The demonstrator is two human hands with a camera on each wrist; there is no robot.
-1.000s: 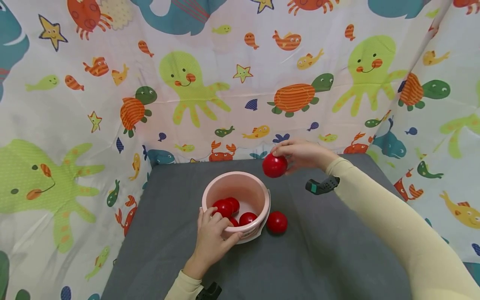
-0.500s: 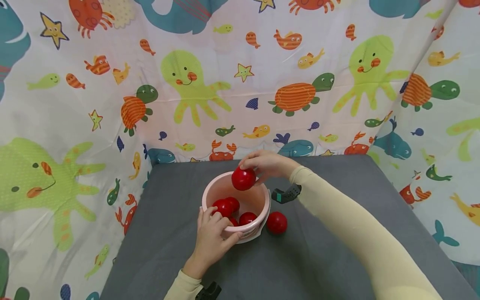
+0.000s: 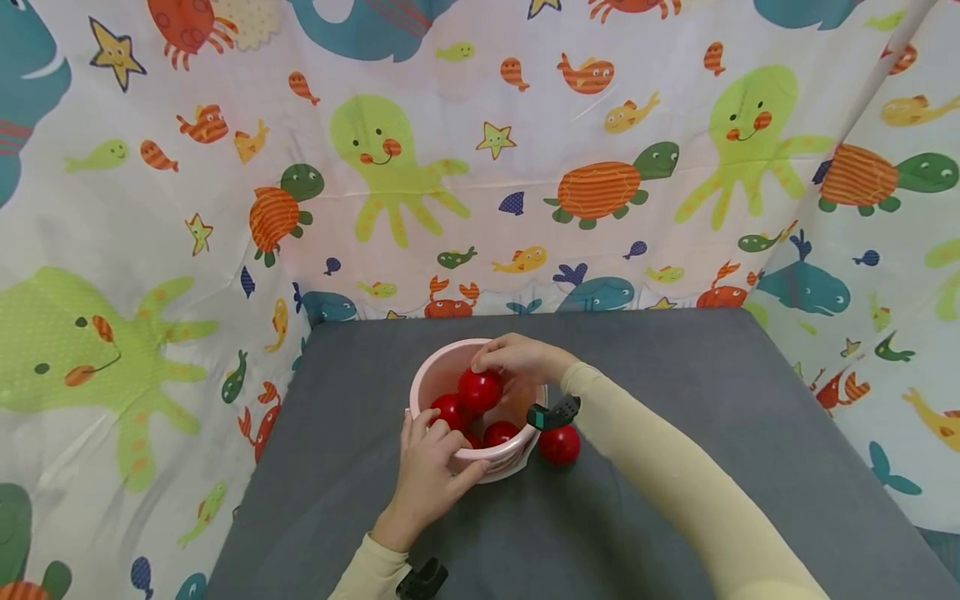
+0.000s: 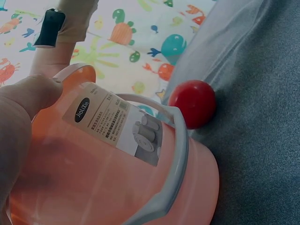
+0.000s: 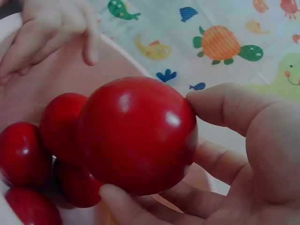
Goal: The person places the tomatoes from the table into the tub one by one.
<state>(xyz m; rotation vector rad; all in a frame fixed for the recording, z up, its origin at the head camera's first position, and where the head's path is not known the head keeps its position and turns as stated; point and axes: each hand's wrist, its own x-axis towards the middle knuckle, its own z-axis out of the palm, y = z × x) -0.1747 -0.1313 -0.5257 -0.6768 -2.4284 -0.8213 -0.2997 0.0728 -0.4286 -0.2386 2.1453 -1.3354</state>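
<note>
A pink bucket (image 3: 430,379) with a pale handle (image 4: 176,159) and a paper label stands on the grey table, several red balls (image 3: 500,432) inside it. My left hand (image 3: 427,471) grips its near left rim, fingers over the edge and thumb outside. Inside the bucket's mouth, my right hand (image 3: 525,362) holds another red ball (image 3: 480,389) between thumb and fingers; the right wrist view shows this held ball (image 5: 138,136) above the others. One more red ball (image 3: 560,445) lies on the table against the bucket's right side, partly covered by the right wristband.
The grey cloth-covered table (image 3: 675,400) reaches back to a white curtain (image 3: 480,183) printed with sea animals, which hangs behind it and along both sides. Both wrists wear black bands.
My right hand has carried its red ball leftward from beyond the bucket's right side, then down into the mouth. The left hand stays on the rim.
</note>
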